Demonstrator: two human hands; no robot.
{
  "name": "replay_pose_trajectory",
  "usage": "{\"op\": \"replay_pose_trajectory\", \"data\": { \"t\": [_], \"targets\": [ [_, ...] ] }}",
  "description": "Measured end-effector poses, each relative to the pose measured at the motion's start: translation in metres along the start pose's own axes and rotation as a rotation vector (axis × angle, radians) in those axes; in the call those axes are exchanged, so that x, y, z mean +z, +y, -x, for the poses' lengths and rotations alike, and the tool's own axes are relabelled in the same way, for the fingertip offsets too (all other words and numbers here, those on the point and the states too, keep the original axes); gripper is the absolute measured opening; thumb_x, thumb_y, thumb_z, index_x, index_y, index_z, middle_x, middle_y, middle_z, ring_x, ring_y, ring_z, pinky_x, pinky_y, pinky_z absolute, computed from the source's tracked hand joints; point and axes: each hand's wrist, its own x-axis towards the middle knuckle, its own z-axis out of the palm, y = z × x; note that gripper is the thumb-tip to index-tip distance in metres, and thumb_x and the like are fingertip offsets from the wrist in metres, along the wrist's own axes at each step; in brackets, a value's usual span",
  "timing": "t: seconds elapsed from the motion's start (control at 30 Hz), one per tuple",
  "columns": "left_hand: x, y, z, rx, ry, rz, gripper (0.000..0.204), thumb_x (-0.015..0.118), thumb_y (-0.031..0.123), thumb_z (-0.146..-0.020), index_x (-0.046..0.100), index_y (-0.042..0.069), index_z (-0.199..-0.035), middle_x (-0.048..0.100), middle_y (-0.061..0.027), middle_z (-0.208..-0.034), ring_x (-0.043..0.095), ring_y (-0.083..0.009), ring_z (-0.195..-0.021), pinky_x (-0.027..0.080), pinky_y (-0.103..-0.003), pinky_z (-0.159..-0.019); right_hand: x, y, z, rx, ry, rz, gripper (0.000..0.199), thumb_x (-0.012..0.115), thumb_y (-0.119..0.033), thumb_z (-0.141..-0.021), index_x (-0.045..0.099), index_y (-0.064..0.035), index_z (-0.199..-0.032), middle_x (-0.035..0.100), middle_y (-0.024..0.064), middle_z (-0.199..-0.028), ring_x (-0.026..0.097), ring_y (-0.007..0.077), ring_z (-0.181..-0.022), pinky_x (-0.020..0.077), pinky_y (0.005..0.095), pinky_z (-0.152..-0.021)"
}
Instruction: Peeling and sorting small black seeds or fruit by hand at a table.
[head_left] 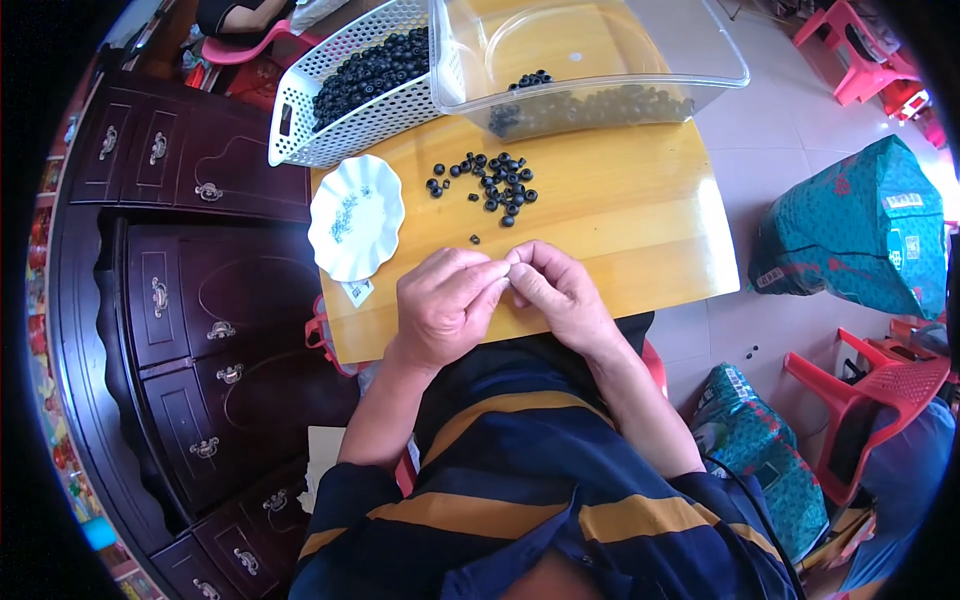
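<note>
Up close, I watch the left-hand grip [450,303] and right-hand grip [560,297] meet, fingertips pinched tight; what they hold, I cannot tell. Just beyond, black beads [512,178] lie loose on the tabletop [620,210]. White scalloped dish [384,245] left; perforated basket [350,147], clear bin [600,90] farther out.

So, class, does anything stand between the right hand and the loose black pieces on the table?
Nothing visible does: only yellow tabletop lies between the right hand and the loose black pieces. The clear bin stands beyond them.
</note>
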Motion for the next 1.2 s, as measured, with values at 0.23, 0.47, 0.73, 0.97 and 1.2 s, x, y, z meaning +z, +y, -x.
{"op": "replay_pose_trajectory", "data": {
  "t": [0.23,0.47,0.73,0.97,1.2],
  "targets": [
    [0.004,-0.006,0.01,-0.338,-0.025,0.247,0.006,0.07,-0.002,-0.083,0.067,0.001,-0.087,0.065,-0.0049,-0.075,0.06,-0.0117,-0.063,0.047,-0.026,-0.055,0.006,0.0,-0.002,-0.417,0.172,0.669,0.008,0.064,-0.007,-0.095,0.061,-0.0013,-0.099,0.06,0.0057,-0.083,0.058,0.0149,-0.072,0.0476,0.0272,-0.065],
    [0.012,-0.011,0.02,-0.585,-0.061,0.448,0.004,0.066,0.003,-0.092,0.064,0.0,-0.089,0.058,-0.001,-0.07,0.05,-0.0064,-0.059,0.041,-0.025,-0.053,0.006,0.009,-0.005,-0.661,0.255,0.947,0.007,0.064,-0.001,-0.091,0.061,-0.0001,-0.097,0.06,0.0103,-0.081,0.06,0.0198,-0.069,0.0489,0.0321,-0.064],
    [0.004,-0.006,0.01,-0.129,-0.029,0.079,0.013,0.073,0.0,-0.082,0.067,0.004,-0.093,0.066,-0.0116,-0.081,0.066,-0.029,-0.07,0.052,-0.037,-0.061,0.0,0.007,0.002,-0.043,0.118,0.265,0.013,0.055,-0.015,-0.104,0.059,-0.0022,-0.105,0.057,-0.0048,-0.086,0.052,0.0033,-0.077,0.0444,0.02,-0.071],
    [0.009,-0.004,0.008,-0.168,-0.018,0.002,0.007,0.069,0.004,-0.085,0.063,0.005,-0.088,0.064,-0.0107,-0.078,0.063,-0.0312,-0.068,0.05,-0.04,-0.059,0.002,0.011,-0.001,-0.038,0.172,0.204,0.01,0.059,-0.012,-0.101,0.061,-0.0019,-0.102,0.057,-0.0034,-0.083,0.053,0.0044,-0.076,0.0454,0.0212,-0.07],
    [0.013,-0.006,0.019,-0.482,-0.027,0.329,0.01,0.062,0.008,-0.096,0.058,0.002,-0.09,0.058,-0.014,-0.069,0.057,-0.0249,-0.059,0.045,-0.035,-0.056,0.009,0.006,-0.004,-0.655,0.29,0.944,0.013,0.068,-0.002,-0.082,0.062,-0.0039,-0.093,0.063,0.0136,-0.084,0.064,0.0337,-0.074,0.052,0.0385,-0.064]
  ]
}}
